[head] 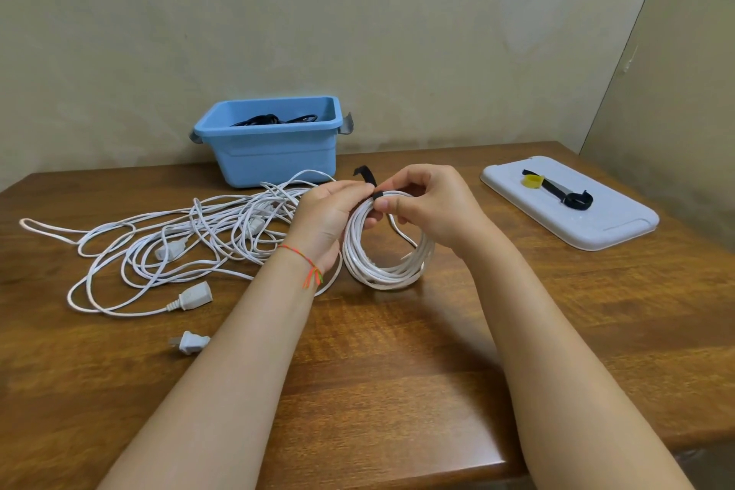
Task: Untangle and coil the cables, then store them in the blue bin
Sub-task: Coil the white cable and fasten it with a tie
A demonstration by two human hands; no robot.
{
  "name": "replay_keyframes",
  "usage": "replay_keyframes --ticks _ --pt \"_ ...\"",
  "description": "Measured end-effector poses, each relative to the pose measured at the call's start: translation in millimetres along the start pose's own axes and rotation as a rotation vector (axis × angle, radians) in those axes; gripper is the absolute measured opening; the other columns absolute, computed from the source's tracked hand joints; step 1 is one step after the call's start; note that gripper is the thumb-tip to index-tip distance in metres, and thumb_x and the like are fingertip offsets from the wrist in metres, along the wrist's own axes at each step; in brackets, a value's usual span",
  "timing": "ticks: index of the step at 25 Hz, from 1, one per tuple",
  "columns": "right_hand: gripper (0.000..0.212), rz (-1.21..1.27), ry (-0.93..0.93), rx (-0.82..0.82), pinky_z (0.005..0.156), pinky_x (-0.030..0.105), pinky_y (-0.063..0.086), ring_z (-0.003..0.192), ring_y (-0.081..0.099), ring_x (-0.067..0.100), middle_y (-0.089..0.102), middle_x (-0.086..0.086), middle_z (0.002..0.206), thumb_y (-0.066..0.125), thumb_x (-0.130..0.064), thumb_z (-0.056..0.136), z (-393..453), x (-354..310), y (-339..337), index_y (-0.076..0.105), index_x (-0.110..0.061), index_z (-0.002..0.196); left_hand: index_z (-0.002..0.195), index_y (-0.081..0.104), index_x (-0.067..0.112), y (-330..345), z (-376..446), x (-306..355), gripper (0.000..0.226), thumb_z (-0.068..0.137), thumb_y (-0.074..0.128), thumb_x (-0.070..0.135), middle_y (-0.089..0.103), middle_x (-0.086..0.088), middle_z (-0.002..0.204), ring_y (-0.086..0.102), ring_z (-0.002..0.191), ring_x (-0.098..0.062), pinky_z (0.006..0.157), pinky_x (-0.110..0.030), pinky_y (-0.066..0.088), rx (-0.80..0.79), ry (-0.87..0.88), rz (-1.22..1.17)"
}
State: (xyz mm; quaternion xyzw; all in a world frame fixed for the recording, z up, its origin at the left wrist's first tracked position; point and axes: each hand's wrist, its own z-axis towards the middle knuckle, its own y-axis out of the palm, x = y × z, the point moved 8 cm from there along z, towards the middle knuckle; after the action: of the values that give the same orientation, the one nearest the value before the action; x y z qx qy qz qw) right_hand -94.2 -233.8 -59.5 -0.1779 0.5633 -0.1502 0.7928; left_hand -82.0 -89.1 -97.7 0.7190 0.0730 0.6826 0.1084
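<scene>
A coiled white cable (pixel 384 265) stands upright on the wooden table, held at its top by both hands. My left hand (pixel 330 217) grips the coil's left upper side. My right hand (pixel 427 203) pinches the coil's top, where a black strap (pixel 368 181) is wrapped round the strands with its free end sticking up. A tangle of white extension cables (pixel 207 235) lies to the left, with a socket end (pixel 195 299) and a plug (pixel 190 343) in front. The blue bin (pixel 274 155) stands at the back against the wall, black cables (pixel 274 119) inside.
A white bin lid (pixel 612 227) lies at the right, carrying a yellow strap roll (pixel 533 181) and black straps (pixel 572 199). The wall runs close behind the bin and along the right side. The table's front edge (pixel 397 477) is near my forearms.
</scene>
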Motion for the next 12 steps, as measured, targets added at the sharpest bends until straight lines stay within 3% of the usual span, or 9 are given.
replay_keyframes --ticks 4,9,12 --pt "0.019 0.006 0.022 0.015 0.066 0.033 0.057 0.062 0.062 0.012 0.071 0.002 0.080 0.082 -0.019 0.079 1 3 -2 0.069 -0.010 0.090 0.103 0.071 0.002 0 -4 7 0.013 0.092 0.067 0.009 0.073 -0.013 0.080 0.071 0.065 -0.018 0.058 -0.021 0.057 0.027 0.077 0.124" --pt "0.023 0.075 0.115 0.012 0.054 0.031 0.052 0.054 0.061 0.015 0.068 0.002 0.065 0.081 -0.022 0.081 1 13 -2 0.062 -0.012 0.088 0.088 0.074 0.005 1 -7 14 0.014 0.092 0.062 0.011 0.074 -0.012 0.079 0.071 0.070 -0.022 0.065 -0.029 0.061 0.015 0.084 0.125" --pt "0.016 0.173 0.129 -0.020 0.059 0.032 0.051 0.061 0.061 0.018 0.068 0.006 0.074 0.076 -0.019 0.086 3 18 2 0.062 -0.013 0.091 0.089 0.075 0.006 1 -7 13 0.017 0.093 0.063 0.017 0.075 -0.014 0.085 0.072 0.074 -0.024 0.065 -0.032 0.061 0.019 0.083 0.132"
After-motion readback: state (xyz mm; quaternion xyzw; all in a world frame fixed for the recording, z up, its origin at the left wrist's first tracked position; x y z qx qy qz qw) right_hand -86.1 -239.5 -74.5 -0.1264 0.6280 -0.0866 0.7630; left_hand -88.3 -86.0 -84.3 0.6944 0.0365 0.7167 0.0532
